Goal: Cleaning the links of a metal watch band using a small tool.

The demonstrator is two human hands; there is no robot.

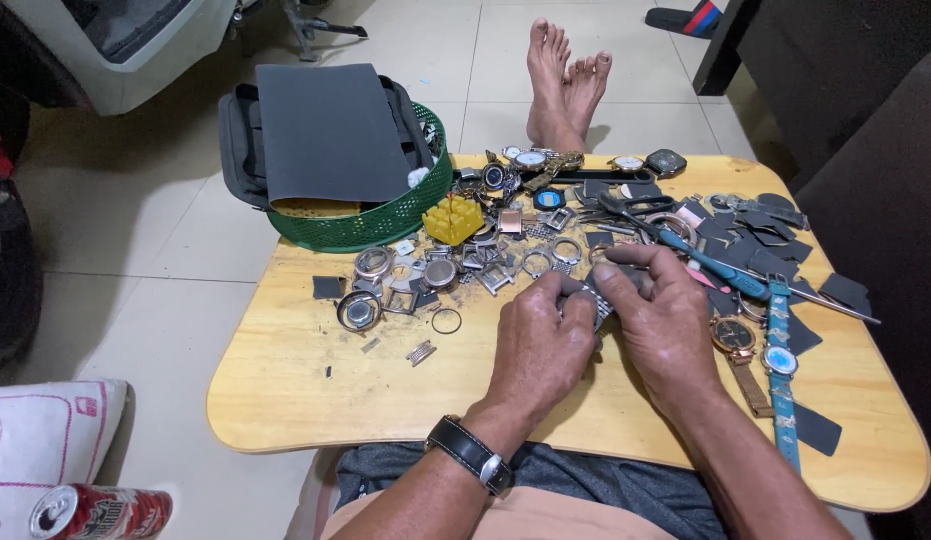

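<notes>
Hands were joined mid-desk: left hand [541, 335] and right hand [657, 310] were both clamped on a metal watch bracelet [597, 300], near the front edge. Link work seemed underway; next, a firm pinch and fine tool would be needed.

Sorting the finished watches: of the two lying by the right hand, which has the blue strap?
The watch with the pale blue dial, farther from the right hand; the brown-strapped watch lies between them.

Pale wooden lap table [315, 390] looks smooth and matt, the metal watch bracelet [597, 300] glints, green plastic basket [370, 228] behind, matt grey sandpaper sheet [330, 130] on top.
</notes>
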